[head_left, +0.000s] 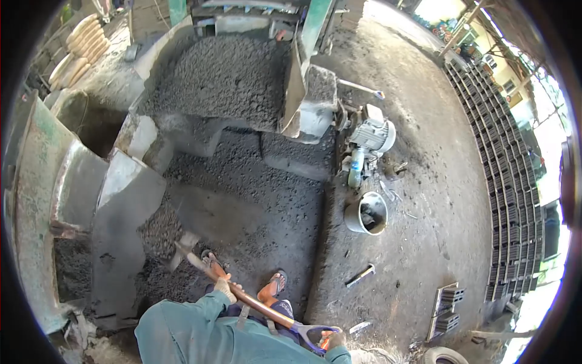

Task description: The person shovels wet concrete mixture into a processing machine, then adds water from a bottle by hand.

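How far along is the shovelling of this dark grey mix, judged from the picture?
Done: the big metal hopper is already heaped with dark grey gravel mix. In hand: the left hand and right hand grip the long wooden-handled shovel, blade low by loose mix. Left: a wide layer of that mix covers the floor.

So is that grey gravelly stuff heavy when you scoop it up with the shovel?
Probably heavy: the grey stuff looks like damp, gritty lumps lying in a thick layer. It would likely crumble and spill off the blade. The shovel seems stiff, and both the left hand and right hand grip it, which suits a weighty load.
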Demonstrator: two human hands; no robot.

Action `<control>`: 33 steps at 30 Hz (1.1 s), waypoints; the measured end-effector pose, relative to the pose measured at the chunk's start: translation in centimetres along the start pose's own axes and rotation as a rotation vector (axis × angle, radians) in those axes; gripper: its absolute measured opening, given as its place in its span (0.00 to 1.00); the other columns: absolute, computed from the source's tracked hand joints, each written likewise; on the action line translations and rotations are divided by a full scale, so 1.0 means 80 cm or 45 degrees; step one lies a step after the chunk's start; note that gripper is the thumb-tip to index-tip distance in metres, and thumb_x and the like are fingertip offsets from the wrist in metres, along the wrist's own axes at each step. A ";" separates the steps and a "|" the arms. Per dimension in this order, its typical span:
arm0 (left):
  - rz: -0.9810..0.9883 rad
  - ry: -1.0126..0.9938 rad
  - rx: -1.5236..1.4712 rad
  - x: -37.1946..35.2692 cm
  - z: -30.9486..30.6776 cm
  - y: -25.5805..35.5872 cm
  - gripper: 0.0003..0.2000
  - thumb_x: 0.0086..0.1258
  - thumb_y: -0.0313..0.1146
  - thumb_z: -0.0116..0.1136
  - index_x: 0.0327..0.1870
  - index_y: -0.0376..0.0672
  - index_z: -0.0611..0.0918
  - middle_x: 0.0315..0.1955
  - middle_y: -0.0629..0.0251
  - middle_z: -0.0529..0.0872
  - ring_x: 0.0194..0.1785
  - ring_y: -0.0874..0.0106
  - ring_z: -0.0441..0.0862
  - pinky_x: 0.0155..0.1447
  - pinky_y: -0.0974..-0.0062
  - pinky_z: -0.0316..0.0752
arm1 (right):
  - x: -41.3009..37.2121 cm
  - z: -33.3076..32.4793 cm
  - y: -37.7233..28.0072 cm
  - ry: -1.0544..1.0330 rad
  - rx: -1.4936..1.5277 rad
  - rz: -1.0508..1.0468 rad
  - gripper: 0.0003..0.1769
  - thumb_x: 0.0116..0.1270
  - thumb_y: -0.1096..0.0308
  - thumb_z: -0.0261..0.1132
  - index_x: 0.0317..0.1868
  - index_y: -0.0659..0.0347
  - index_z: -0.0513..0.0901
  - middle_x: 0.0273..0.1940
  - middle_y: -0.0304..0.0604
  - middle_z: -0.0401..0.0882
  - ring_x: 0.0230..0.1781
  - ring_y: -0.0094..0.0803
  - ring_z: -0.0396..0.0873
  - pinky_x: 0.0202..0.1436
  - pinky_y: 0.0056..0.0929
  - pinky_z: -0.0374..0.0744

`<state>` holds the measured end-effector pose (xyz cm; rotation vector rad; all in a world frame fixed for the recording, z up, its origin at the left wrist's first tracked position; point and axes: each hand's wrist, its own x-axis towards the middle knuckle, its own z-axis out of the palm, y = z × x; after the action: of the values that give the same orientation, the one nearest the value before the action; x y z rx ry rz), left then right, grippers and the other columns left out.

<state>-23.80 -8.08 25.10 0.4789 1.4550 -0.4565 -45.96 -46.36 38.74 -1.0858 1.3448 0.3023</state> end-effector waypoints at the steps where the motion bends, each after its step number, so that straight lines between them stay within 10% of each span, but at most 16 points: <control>1: -0.001 -0.075 0.011 -0.043 0.029 0.003 0.14 0.70 0.44 0.61 0.33 0.51 0.70 0.21 0.64 0.70 0.27 0.58 0.73 0.38 0.48 0.72 | -0.001 -0.010 0.003 -0.009 0.064 0.003 0.04 0.61 0.80 0.62 0.34 0.64 0.75 0.19 0.45 0.71 0.14 0.41 0.73 0.17 0.46 0.76; 7: 0.479 -1.177 0.405 -0.236 0.162 0.085 0.11 0.62 0.35 0.67 0.33 0.47 0.74 0.25 0.66 0.75 0.29 0.63 0.77 0.41 0.58 0.77 | 0.057 0.040 0.034 -0.125 0.288 0.074 0.02 0.60 0.77 0.57 0.31 0.64 0.76 0.22 0.46 0.72 0.18 0.40 0.71 0.22 0.40 0.75; 16: -0.001 -1.091 0.503 -0.206 0.057 0.202 0.09 0.62 0.33 0.68 0.33 0.46 0.76 0.32 0.60 0.80 0.43 0.54 0.80 0.54 0.44 0.76 | -0.112 0.166 0.090 0.449 0.183 -0.440 0.12 0.54 0.87 0.59 0.38 0.69 0.82 0.23 0.43 0.78 0.19 0.35 0.78 0.22 0.36 0.79; 24: 0.013 -1.893 0.873 -0.282 0.053 0.308 0.12 0.61 0.42 0.71 0.35 0.48 0.81 0.41 0.59 0.84 0.54 0.52 0.79 0.64 0.43 0.70 | -0.156 0.270 0.126 0.562 -0.453 -0.283 0.19 0.69 0.77 0.61 0.60 0.55 0.77 0.39 0.49 0.84 0.27 0.38 0.86 0.25 0.39 0.86; 27: 0.072 -2.189 0.958 -0.332 0.088 0.315 0.17 0.60 0.49 0.72 0.36 0.45 0.82 0.42 0.57 0.86 0.53 0.52 0.81 0.64 0.42 0.71 | -0.147 0.262 0.137 -0.272 0.228 -0.133 0.26 0.76 0.60 0.61 0.69 0.57 0.67 0.45 0.57 0.84 0.37 0.53 0.88 0.35 0.54 0.88; 33: 0.122 -2.378 0.980 -0.398 0.124 0.270 0.26 0.58 0.61 0.71 0.42 0.47 0.83 0.39 0.58 0.86 0.47 0.55 0.85 0.65 0.45 0.70 | -0.163 0.229 0.147 -0.488 1.018 -0.275 0.25 0.76 0.58 0.56 0.59 0.75 0.74 0.52 0.65 0.81 0.45 0.61 0.85 0.45 0.57 0.87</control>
<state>-5.50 4.25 58.13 0.4362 -0.5837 -0.9779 -46.54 -21.21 42.20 -0.4527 0.8593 -0.1818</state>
